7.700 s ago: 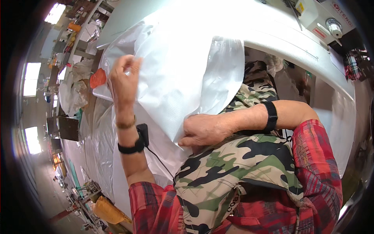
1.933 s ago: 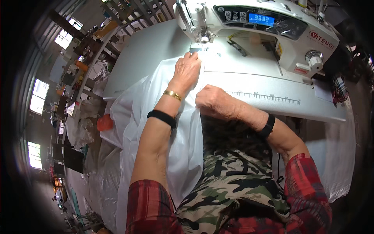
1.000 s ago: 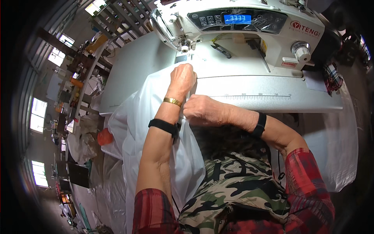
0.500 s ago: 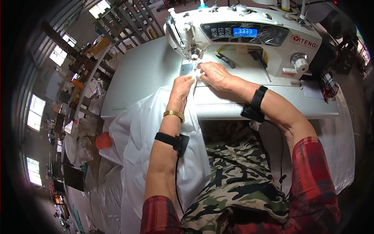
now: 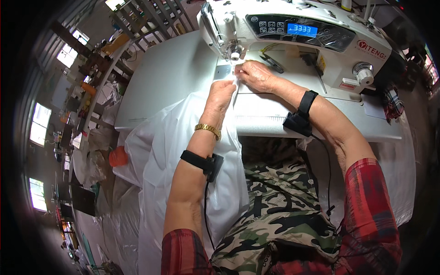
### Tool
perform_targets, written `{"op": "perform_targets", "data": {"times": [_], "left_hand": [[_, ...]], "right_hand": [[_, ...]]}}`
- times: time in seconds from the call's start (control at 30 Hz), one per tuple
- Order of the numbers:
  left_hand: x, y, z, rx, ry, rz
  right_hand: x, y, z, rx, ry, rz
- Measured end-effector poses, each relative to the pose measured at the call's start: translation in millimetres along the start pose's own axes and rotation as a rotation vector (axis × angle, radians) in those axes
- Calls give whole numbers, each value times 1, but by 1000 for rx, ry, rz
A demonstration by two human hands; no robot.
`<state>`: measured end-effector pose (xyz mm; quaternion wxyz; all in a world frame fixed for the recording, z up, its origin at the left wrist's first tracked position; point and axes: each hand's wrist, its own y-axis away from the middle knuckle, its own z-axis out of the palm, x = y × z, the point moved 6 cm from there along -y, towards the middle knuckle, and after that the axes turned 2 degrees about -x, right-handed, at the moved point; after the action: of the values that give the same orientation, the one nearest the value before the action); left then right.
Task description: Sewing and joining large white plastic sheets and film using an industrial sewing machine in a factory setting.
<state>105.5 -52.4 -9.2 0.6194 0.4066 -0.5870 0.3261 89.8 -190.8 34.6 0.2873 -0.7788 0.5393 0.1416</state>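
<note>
A white sewing machine point(image 5: 293, 50) with a lit blue display stands on a pale table. White fabric point(image 5: 183, 137) runs from beneath its needle area down over the table's front edge and across my left side. My left hand point(image 5: 221, 97) is closed on the fabric's edge just in front of the needle. Beside it, my right hand point(image 5: 255, 74) pinches the same edge close to the presser foot, its fingertips partly hidden. A gold bracelet point(image 5: 208, 129) circles my left wrist.
Small dark thread snips point(image 5: 272, 63) lie under the machine's arm. The table point(image 5: 160, 82) stretches off to the left. An orange-red object point(image 5: 118, 156) sits beside the fabric at left. Clear plastic sheeting point(image 5: 121, 215) hangs lower down. Racks and windows stand farther left.
The view has shifted slightly, so the machine appears higher and further right. Both hands stay at the fabric's edge by the needle, with little visible change in their hold.
</note>
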Motion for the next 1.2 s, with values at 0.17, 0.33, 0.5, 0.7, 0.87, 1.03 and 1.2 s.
{"op": "perform_targets", "data": {"times": [0.17, 0.33, 0.5, 0.7, 0.87, 1.03, 1.2], "left_hand": [[7, 8, 7, 156, -331, 189], [32, 27, 15, 289, -781, 427], [40, 28, 21, 267, -894, 405], [31, 11, 10, 295, -888, 322], [30, 9, 10, 271, -912, 295], [30, 9, 11, 271, -943, 324], [34, 13, 14, 258, -889, 351]], "right_hand": [[-2, -13, 2, -102, 143, 0], [0, -18, 3, -137, 146, 7], [-2, -14, -1, -99, 113, 18], [-9, 14, -5, 120, 88, -44], [-14, 33, 2, 66, 282, -201], [-19, 37, 1, 75, 360, -269], [-24, 36, 2, 64, 458, -269]]}}
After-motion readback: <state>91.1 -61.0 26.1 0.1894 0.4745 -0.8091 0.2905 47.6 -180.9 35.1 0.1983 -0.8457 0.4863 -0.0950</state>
